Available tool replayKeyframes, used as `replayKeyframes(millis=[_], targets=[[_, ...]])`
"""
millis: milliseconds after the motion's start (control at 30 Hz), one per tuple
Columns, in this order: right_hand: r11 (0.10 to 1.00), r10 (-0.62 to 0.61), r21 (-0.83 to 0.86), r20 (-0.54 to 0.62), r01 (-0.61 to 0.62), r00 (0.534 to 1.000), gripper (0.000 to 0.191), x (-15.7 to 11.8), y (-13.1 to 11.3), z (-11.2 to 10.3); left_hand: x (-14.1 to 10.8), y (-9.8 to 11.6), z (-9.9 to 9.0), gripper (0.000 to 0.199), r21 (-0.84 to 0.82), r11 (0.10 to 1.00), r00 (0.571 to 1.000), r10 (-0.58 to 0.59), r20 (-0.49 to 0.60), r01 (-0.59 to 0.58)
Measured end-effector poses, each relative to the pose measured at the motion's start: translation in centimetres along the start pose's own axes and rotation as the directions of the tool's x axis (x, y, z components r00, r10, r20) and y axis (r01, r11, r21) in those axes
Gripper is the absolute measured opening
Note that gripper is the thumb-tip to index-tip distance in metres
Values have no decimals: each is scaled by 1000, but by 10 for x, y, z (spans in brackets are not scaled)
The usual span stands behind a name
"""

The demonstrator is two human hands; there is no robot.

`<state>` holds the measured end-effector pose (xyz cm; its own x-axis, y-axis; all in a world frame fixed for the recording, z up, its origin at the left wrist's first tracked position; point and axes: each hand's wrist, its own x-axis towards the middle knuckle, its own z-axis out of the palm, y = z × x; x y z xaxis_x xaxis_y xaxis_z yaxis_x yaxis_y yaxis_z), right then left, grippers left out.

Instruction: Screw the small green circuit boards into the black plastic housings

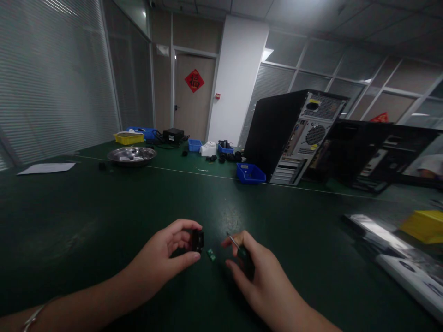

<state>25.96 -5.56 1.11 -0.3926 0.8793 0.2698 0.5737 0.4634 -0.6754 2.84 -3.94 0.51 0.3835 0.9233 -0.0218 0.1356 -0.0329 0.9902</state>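
A small black part [198, 240] is held between the thumb and fingers of my left hand [166, 253]. My right hand [261, 272] is wrapped around a screwdriver [243, 252] with a dark handle, its thin metal shaft pointing up and to the left. Between the two hands, a small green circuit board [211, 254] lies on the green table [145, 203]. Neither hand touches the board.
A metal bowl [132, 157], a white sheet [47, 168] and a yellow tray [128, 138] stand far left. Beyond my hands is a blue bin [250, 174] beside a computer tower [277, 129]. White equipment [408, 276] and a yellow bin [424, 226] are at right.
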Motion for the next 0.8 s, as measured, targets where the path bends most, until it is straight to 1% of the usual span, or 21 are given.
replayKeyframes(millis=[67,167,267,400,500,567,633,700,800], targets=[[998,-40,-50,28,41,999,24,1,1,0,2,-2,-1,41,-25,1000,1000,3,-17,-3],[986,-97,-122,112,110,989,23,2,-2,0,2,-3,-1,41,-38,999,1000,14,-13,-14],[976,-108,-171,168,137,980,19,1,-7,0,0,-2,0,41,-22,1000,1000,10,-11,-11],[983,-128,-108,195,151,973,17,-3,-7,0,-1,1,3,40,5,1000,1000,25,9,-26],[988,-143,-43,155,151,978,20,-4,-6,0,-1,2,4,40,22,999,999,33,17,-34],[991,-131,-23,122,134,984,20,-4,-6,1,-1,1,4,40,28,999,999,34,23,-35],[991,-119,-45,132,126,984,21,-2,-7,2,-1,1,4,40,33,999,999,33,21,-34],[983,-132,-103,196,155,972,23,0,-10,2,0,1,3,40,29,999,999,33,12,-34],[962,-155,-182,255,205,954,23,2,-13,2,0,2,3,40,11,1000,1000,28,3,-28]])
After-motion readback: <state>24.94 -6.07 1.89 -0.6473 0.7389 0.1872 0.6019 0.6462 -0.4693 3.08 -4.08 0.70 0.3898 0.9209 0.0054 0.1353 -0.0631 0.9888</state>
